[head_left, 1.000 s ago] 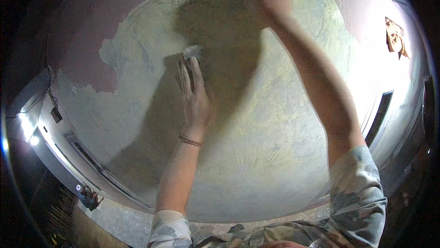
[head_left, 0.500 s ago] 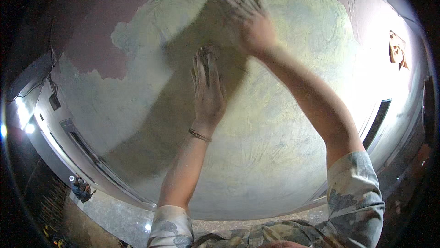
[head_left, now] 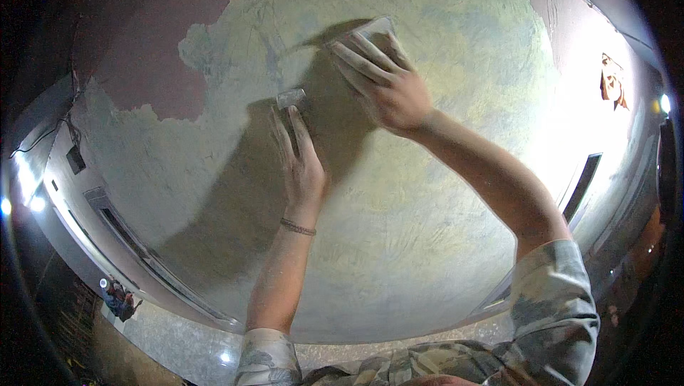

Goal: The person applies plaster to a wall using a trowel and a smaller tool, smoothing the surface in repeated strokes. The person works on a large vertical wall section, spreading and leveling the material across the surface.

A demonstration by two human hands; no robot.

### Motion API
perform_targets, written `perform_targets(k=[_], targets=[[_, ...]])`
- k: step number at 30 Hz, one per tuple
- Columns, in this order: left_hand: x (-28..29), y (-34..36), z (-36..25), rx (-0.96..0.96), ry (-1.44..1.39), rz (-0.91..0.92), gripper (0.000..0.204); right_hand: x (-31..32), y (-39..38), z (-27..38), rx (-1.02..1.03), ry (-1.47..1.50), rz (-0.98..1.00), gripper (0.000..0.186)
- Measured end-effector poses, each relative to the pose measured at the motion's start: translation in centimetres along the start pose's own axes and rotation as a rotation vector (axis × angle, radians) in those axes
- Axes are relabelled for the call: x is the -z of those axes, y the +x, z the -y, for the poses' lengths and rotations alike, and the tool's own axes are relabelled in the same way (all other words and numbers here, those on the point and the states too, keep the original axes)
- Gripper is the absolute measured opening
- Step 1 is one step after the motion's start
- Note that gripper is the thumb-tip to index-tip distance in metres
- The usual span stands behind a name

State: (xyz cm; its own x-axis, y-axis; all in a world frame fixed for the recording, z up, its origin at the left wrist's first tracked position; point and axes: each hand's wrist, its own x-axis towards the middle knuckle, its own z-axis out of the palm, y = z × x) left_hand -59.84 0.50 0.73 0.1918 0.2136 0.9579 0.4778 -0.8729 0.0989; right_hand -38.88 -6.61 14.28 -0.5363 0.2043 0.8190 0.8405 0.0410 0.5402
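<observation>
My right hand (head_left: pixel 385 86) lies on the patchy wall (head_left: pixel 427 222) with its fingers stretched over a flat, dusty rectangular sheet (head_left: pixel 377 28). The sheet looks like sandpaper and is pressed to the surface; its far edge shows past the fingertips. Lower and to the left, my left hand (head_left: pixel 303 165) reaches up along the wall, fingers long and close together. A small greyish rectangular piece (head_left: pixel 291 98) sits at its fingertips, perhaps folded sandpaper. Pale dust coats the fingers of both hands. My palms and what lies under them are hidden.
Mauve paint (head_left: pixel 135 37) borders the pale green-white coating at upper left. A torn brown patch (head_left: pixel 613 81) and a dark slot (head_left: pixel 583 186) mark the bright right side. A person (head_left: pixel 120 299) is far off at lower left, near a long ledge (head_left: pixel 142 243).
My right hand has come down the wall with its sheet, and its blur is gone. My left hand has shifted left and slightly down; the small piece at its fingertips now shows clearly.
</observation>
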Motion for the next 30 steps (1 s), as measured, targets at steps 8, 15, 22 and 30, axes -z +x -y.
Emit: perform_targets(k=[8, 15, 22, 30], targets=[[-0.2, -0.1, 0.9, -0.103, 0.132, -0.052, 0.064, -2.5, 4.1, -2.1, -0.126, -0.206, -0.233, 0.052], [0.5, -0.4, 0.6, -0.014, 0.036, -0.002, 0.066, 0.3, -0.9, -1.4, -0.005, 0.163, 0.030, 0.055], [0.4, -0.3, 0.3, -0.080, 0.082, -0.051, 0.070, 0.4, -2.7, -3.2, -0.155, -0.243, -0.196, 0.061], [0.2, -0.2, 0.2, 0.001, 0.134, -0.048, 0.070, 1.6, -10.0, -2.0, -0.048, -0.017, -0.072, 0.046]])
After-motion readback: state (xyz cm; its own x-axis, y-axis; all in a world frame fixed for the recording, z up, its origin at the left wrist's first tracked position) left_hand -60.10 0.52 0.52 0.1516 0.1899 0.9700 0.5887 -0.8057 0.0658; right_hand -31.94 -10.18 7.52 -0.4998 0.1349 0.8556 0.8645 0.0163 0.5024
